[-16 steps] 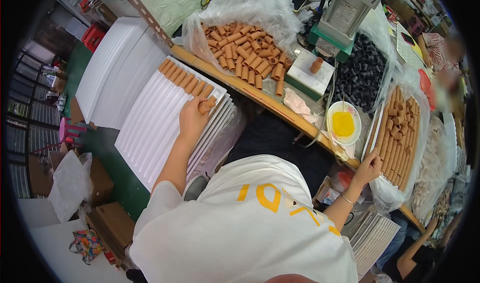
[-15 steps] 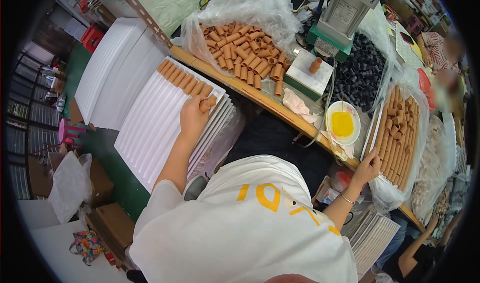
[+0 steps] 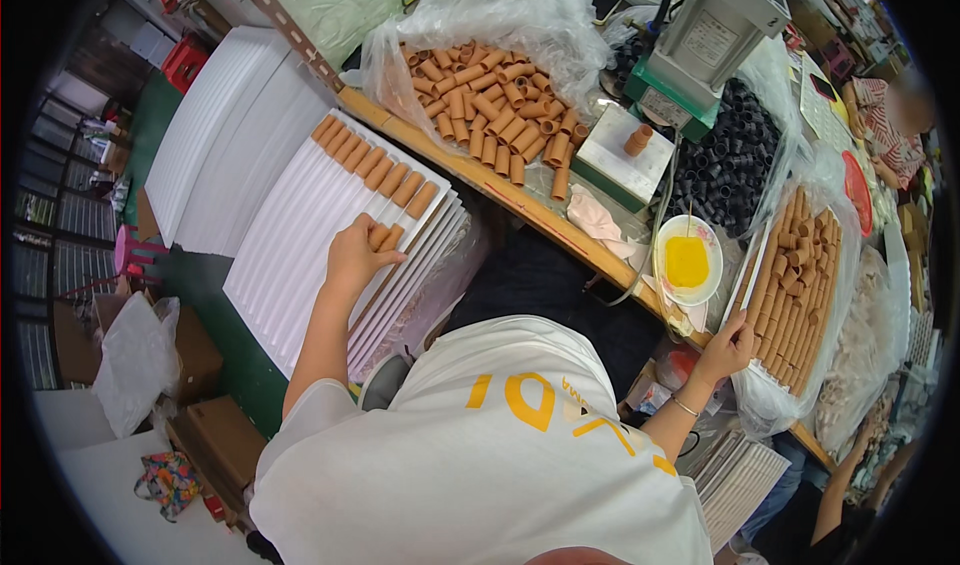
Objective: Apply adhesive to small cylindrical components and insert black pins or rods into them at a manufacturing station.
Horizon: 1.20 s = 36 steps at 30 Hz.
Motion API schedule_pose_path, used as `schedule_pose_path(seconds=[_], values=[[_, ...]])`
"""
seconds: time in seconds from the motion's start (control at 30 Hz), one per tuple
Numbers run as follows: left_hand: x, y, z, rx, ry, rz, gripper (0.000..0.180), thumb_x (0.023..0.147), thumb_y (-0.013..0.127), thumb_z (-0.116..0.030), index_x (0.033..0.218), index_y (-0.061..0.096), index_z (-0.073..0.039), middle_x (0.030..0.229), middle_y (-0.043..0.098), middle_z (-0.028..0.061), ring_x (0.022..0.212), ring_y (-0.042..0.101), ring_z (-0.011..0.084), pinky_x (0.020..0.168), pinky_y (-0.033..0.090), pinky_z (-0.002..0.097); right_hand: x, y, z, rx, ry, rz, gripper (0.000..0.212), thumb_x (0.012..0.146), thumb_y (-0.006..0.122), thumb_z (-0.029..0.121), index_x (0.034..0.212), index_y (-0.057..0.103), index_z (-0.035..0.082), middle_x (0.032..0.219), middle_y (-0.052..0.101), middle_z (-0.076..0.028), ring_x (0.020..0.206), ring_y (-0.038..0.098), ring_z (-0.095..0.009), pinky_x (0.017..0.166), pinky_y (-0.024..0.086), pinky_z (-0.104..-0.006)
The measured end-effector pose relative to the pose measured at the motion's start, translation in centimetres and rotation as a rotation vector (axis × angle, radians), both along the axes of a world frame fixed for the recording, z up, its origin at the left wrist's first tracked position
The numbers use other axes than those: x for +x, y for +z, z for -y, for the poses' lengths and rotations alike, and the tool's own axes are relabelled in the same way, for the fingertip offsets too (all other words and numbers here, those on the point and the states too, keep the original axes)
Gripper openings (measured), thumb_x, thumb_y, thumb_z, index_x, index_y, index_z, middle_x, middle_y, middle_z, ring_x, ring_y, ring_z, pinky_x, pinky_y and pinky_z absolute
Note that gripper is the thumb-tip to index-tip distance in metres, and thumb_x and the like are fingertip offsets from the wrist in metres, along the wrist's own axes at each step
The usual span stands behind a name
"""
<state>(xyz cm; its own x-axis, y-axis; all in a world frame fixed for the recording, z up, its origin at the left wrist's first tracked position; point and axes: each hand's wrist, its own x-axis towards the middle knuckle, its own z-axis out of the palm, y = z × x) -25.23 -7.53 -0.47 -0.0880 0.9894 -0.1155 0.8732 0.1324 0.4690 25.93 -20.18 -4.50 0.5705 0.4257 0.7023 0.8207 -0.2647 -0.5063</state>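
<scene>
My left hand (image 3: 354, 261) is over the ridged white tray (image 3: 290, 215) at the left, its fingers closed around short brown tubes (image 3: 392, 237). Just beyond it, a row of similar brown tubes (image 3: 364, 165) lies side by side along the tray's far end. My right hand (image 3: 728, 349) is at the near left corner of another tray (image 3: 738, 293), filled with rows of brown tubes (image 3: 790, 315) and some loose ones on top. Its fingers are curled together; what they grip is hidden.
A heap of brown tubes (image 3: 490, 105) lies on plastic on the bench. Beside it stands a green-and-grey press (image 3: 690, 45) with a tube (image 3: 637, 141) upright on its metal block. Black pieces (image 3: 725, 155) and a bowl of yellow liquid (image 3: 686, 261) are nearby. Another person (image 3: 890, 125) sits far right.
My left hand has moved nearer to me, from the end of the tube row to tubes just below it. The row is one tube longer. My right hand has barely moved.
</scene>
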Motion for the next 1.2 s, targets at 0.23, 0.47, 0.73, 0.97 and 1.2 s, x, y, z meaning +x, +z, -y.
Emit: schedule_pose_path(seconds=[0.23,0.47,0.73,0.97,1.2], values=[[0.6,-2.6,0.1,0.253,0.006,-0.005,0.059,0.063,0.088,-0.028,0.106,0.06,0.0,0.106,0.06,0.0183,0.089,0.061,0.0323,0.076,0.05,0.0384,0.0,0.0,-0.7,-0.013,-0.006,0.031,0.035,0.094,0.064,0.017,0.066,0.055,0.0,0.056,0.048,-0.009,0.05,0.041,-0.018,0.049,0.037,-0.0321],[1.4,-8.2,0.4,0.528,0.047,0.173,0.053,0.097,0.049,-0.017,0.142,0.03,0.006,0.147,0.03,0.0266,0.138,0.026,0.0401,0.116,0.018,0.0452,0.8,-1.3,0.9,-0.013,-0.05,0.047,0.036,0.092,0.063,0.01,0.062,0.046,0.001,0.055,0.041,-0.011,0.049,0.037,-0.02,0.048,0.034,-0.0354],[2.7,-7.5,-0.6,0.559,0.206,0.523,0.055,0.103,0.037,-0.023,0.148,0.021,0.003,0.153,0.023,0.022,0.142,0.02,0.0329,0.116,0.016,0.0424,0.2,-0.4,-0.1,0.005,-0.061,-0.015,0.03,0.087,0.069,0.01,0.063,0.052,0.002,0.057,0.049,-0.011,0.049,0.047,-0.024,0.048,0.038,-0.0351],[8.3,-0.7,-2.3,0.817,-0.386,0.3,0.022,0.094,0.056,-0.003,0.115,0.051,-0.004,0.138,0.041,0.0184,0.136,0.03,0.0356,0.112,0.026,0.0457,-0.1,5.8,-2.7,-0.101,0.081,-0.182,0.012,0.083,0.071,0.013,0.078,0.064,0.004,0.068,0.059,-0.01,0.059,0.058,-0.026,0.056,0.045,-0.0336],[19.4,1.2,-8.1,0.561,-0.702,0.334,0.013,0.079,0.069,0.0,0.09,0.062,-0.002,0.093,0.061,0.0129,0.089,0.059,0.0307,0.08,0.047,0.0371,5.0,3.2,-13.9,-0.581,0.249,-0.097,0.014,0.081,0.069,0.02,0.093,0.073,0.014,0.083,0.068,-0.01,0.081,0.066,-0.031,0.07,0.052,-0.041]])
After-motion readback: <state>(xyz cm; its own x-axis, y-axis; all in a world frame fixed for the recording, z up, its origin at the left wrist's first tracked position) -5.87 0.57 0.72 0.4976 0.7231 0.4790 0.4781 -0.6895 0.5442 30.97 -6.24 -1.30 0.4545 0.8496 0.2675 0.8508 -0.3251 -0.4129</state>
